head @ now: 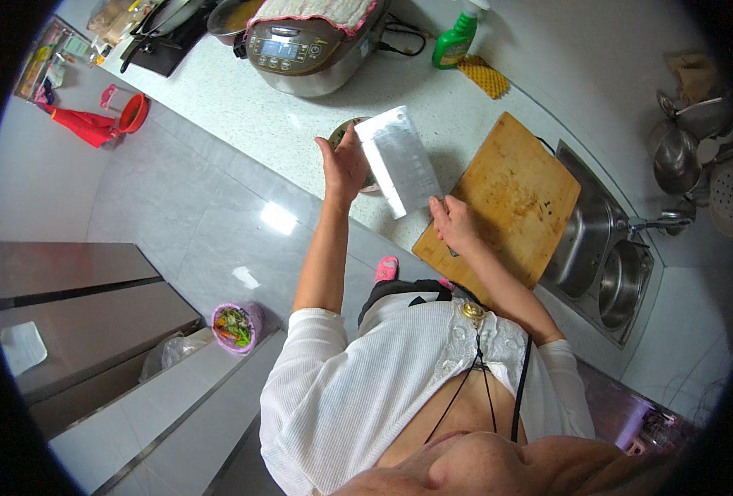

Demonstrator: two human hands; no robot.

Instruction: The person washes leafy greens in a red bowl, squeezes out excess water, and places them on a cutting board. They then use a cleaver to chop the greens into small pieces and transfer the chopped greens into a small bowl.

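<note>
My right hand (pixel 456 224) grips the handle of a wide metal cleaver (pixel 398 162), over the edge of the wooden cutting board (pixel 515 186). The blade reaches left from it over a bowl (pixel 349 124), hiding much of it. Chopped green bits show inside the bowl. Beside the blade's far end is my left hand (pixel 344 167), thumb spread from the fingers, holding nothing visible; whether it touches the blade or the bowl I cannot tell. Dark wet stains and a few green bits lie on the board.
A rice cooker (pixel 310 59) stands at the back of the speckled counter (pixel 279 127). Right of it are a green spray bottle (pixel 456 40) and a yellow sponge cloth (pixel 484 77). The board overlaps a steel sink (pixel 580 248). A scrap bin (pixel 237 327) stands on the floor.
</note>
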